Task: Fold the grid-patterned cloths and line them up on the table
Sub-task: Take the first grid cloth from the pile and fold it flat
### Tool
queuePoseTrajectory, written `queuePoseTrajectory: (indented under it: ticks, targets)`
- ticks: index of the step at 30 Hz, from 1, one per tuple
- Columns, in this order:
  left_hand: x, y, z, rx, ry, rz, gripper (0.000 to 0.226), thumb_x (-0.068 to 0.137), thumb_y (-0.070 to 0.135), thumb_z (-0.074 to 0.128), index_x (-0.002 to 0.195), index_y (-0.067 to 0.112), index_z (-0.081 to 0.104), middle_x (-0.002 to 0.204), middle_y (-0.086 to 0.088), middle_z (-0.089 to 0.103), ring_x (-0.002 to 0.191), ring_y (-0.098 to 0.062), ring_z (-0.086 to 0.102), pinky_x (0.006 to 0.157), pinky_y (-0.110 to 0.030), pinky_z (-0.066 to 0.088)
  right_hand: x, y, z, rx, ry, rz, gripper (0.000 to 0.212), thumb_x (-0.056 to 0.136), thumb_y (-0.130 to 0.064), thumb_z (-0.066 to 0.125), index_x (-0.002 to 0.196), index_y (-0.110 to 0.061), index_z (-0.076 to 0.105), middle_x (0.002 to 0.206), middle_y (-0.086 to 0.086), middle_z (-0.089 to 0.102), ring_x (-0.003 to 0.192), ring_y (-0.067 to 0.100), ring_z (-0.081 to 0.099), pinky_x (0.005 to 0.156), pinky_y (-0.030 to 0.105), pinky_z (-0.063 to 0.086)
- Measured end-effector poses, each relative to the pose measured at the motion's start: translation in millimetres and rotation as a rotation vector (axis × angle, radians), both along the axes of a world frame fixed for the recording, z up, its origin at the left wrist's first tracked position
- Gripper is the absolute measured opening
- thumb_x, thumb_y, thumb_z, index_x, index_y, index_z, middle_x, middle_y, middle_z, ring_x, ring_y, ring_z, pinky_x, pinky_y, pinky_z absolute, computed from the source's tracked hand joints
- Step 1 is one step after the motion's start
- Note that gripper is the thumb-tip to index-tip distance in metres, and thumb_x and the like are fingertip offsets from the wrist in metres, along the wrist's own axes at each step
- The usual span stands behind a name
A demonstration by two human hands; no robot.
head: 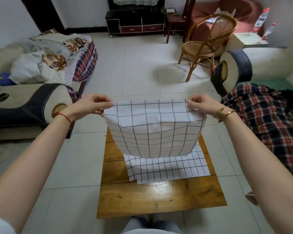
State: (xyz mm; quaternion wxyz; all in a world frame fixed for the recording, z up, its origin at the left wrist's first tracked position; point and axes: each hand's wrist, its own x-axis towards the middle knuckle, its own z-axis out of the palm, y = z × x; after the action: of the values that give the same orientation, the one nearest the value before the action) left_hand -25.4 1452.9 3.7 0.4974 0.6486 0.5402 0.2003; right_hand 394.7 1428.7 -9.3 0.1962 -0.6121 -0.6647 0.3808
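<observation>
A white cloth with a dark grid [152, 130] hangs in the air above the far half of the small wooden table [159, 198]. My left hand [90, 105] pinches its upper left corner and my right hand [201, 104] pinches its upper right corner, stretching the top edge flat. The cloth looks doubled over, its lower fold sagging toward the table. Beneath it, a second grid-patterned cloth [169, 169] lies flat on the tabletop, partly hidden by the hanging one.
A sofa arm [27, 105] stands left of the table and a sofa with a plaid blanket [267, 115] right. A rattan chair [208, 46] stands beyond on the tiled floor. My legs [150, 225] are at the table's near edge.
</observation>
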Motion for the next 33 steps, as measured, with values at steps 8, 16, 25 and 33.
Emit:
queuePoseTrajectory:
  ticks: [8, 16, 25, 33]
  targets:
    - [11.6, 46.9, -73.1, 0.176, 0.088, 0.178, 0.020, 0.089, 0.017, 0.067, 0.102, 0.002, 0.069, 0.076, -0.014, 0.059, 0.050, -0.004, 0.053, 0.049, -0.014, 0.048, -6.8, 49.2, -70.8, 0.089, -0.115, -0.136, 0.011, 0.086, -0.012, 0.060, 0.095, -0.006, 0.060, 0.067, -0.005, 0.048, 0.057, 0.011, 0.046, 0.056, 0.028, 0.044]
    - [22.6, 103.4, -148.0, 0.359, 0.232, 0.268, 0.019, 0.087, 0.039, 0.063, 0.090, 0.022, 0.070, 0.078, 0.004, 0.066, 0.061, -0.019, 0.065, 0.064, -0.036, 0.056, -9.7, 97.4, -146.0, 0.214, -0.223, -0.238, 0.025, 0.079, -0.006, 0.053, 0.103, -0.016, 0.054, 0.080, 0.005, 0.063, 0.078, 0.025, 0.058, 0.070, 0.030, 0.044]
    - [44.8, 140.2, -195.8, 0.449, 0.294, 0.279, 0.015, 0.088, 0.027, 0.066, 0.093, 0.017, 0.075, 0.089, 0.003, 0.072, 0.084, -0.010, 0.063, 0.074, -0.015, 0.042, 0.0, 133.9, -199.7, 0.253, -0.351, -0.284, 0.018, 0.085, -0.007, 0.051, 0.103, -0.009, 0.051, 0.085, 0.010, 0.058, 0.081, 0.031, 0.054, 0.069, 0.038, 0.046]
    - [54.0, 140.5, -219.6, 0.402, 0.273, 0.231, 0.010, 0.088, 0.021, 0.067, 0.094, 0.024, 0.075, 0.091, 0.013, 0.068, 0.087, -0.002, 0.058, 0.080, -0.007, 0.038, 10.7, 139.1, -226.3, 0.280, -0.401, -0.265, 0.011, 0.089, -0.013, 0.050, 0.093, -0.009, 0.058, 0.082, 0.013, 0.062, 0.087, 0.034, 0.051, 0.072, 0.041, 0.044]
